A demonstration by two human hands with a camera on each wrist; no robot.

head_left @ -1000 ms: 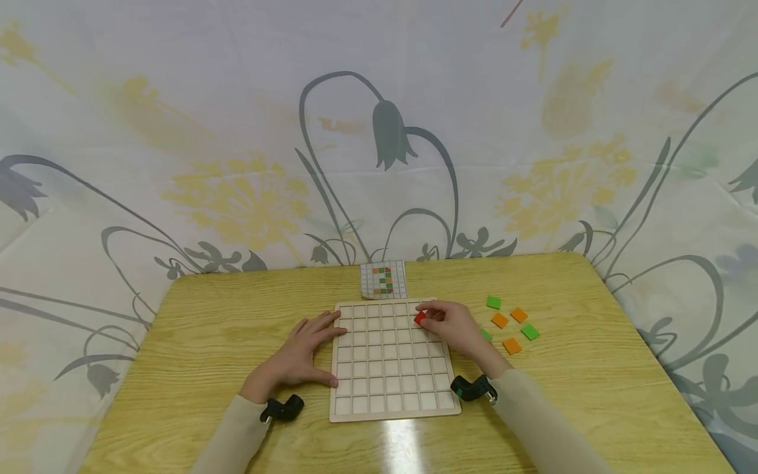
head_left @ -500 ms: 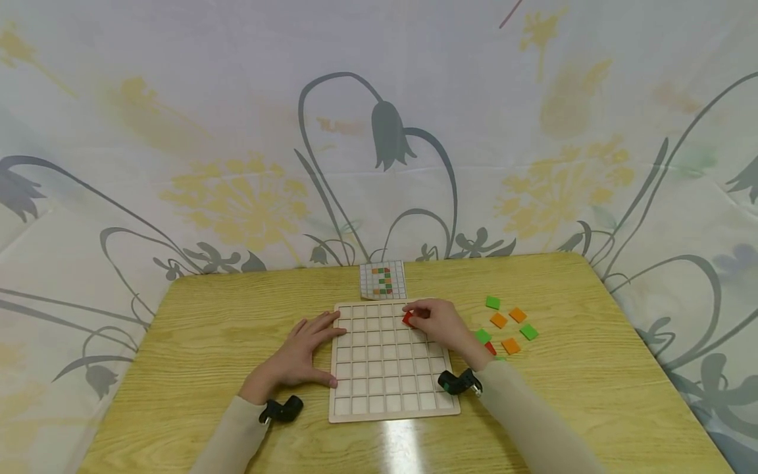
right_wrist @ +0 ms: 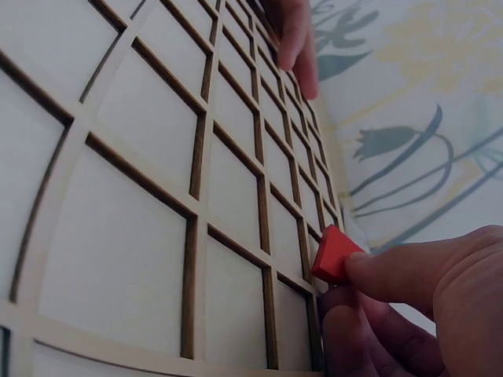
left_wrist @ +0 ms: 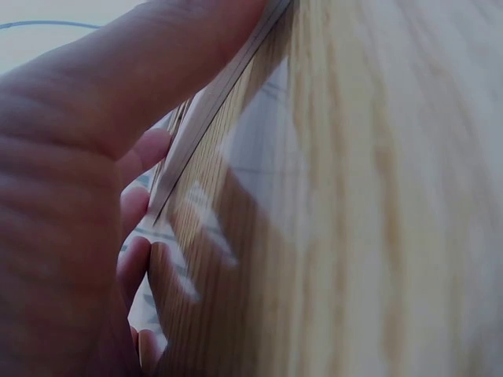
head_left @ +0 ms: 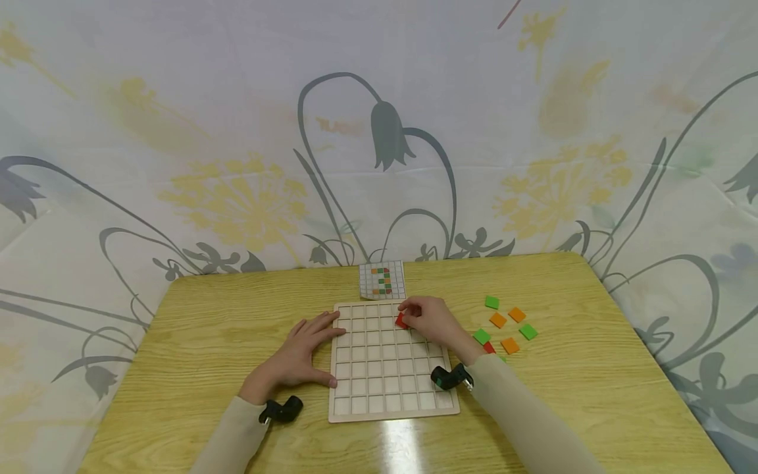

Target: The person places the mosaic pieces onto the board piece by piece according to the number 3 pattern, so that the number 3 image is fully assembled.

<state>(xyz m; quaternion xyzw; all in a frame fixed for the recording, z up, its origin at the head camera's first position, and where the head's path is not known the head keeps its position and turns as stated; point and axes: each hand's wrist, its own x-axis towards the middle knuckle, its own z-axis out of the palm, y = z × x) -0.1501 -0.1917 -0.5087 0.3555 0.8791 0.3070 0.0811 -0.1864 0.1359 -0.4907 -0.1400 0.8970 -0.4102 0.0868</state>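
A pale wooden grid board [head_left: 383, 418] with square cells lies on the table. My right hand [head_left: 433, 320] pinches a red square tile [head_left: 401, 320] between thumb and fingers over the board's upper right cells. In the right wrist view, the red tile [right_wrist: 334, 253] is tilted, close to the grid near the far edge. My left hand [head_left: 300, 354] is spread along the board's left edge, its fingertips and thumb touching the frame. The left wrist view shows the left thumb [left_wrist: 157, 63] against the board's side.
Right of the board lie several loose tiles, among them a green tile [head_left: 528, 332], an orange tile [head_left: 510, 345] and a red tile [head_left: 488, 347]. A paper card [head_left: 366, 283] printed with a coloured grid pattern lies behind the board. A flower-patterned cloth [head_left: 260, 131] hangs behind the table.
My right hand has moved left over the board with the red tile, uncovering a red tile among the loose ones. My left hand stays in place.
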